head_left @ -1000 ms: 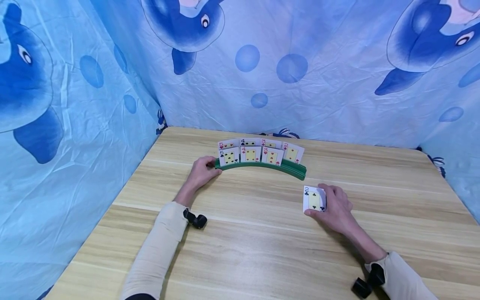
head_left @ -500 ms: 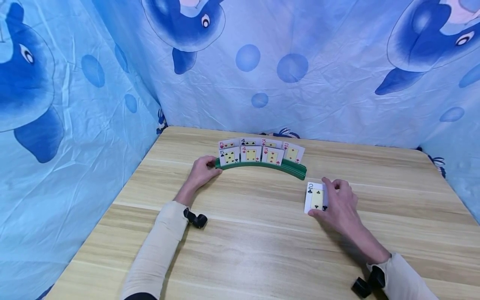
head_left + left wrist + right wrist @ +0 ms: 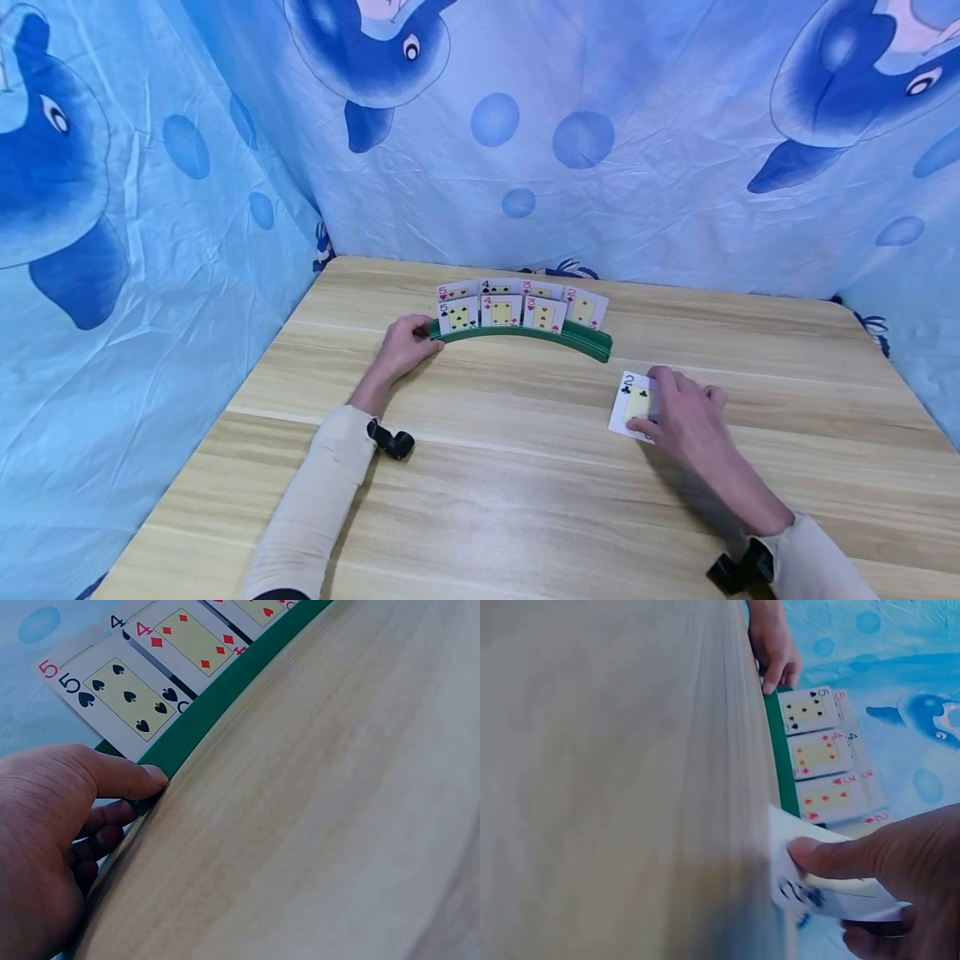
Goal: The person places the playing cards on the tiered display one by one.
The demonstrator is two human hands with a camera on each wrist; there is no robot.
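A curved green card holder (image 3: 588,340) stands on the table with playing cards upright in two rows. Its front row shows the five of spades (image 3: 129,697), four of diamonds (image 3: 501,311) and three of hearts (image 3: 545,314). Behind them are several more, with the two of diamonds (image 3: 585,308) at the right end. My left hand (image 3: 402,346) pinches the holder's left end, thumb (image 3: 154,776) in front. To the right of and nearer than the holder, my right hand (image 3: 686,417) holds the two of clubs (image 3: 627,410), tilted. Its thumb (image 3: 810,853) presses the face, and the card looks bent.
The wooden table (image 3: 480,483) reaches toward a blue dolphin-print cloth (image 3: 645,225) behind it and at the sides. Patterned, rope-like bits of cloth (image 3: 570,268) show at the table's back edge. A black camera (image 3: 392,440) sits on the left wrist, another (image 3: 741,569) on the right.
My right hand has shifted a little to the right with the two of clubs. The card has turned clockwise, and the thumb now lies further over its face. The left hand and the holder stay put.
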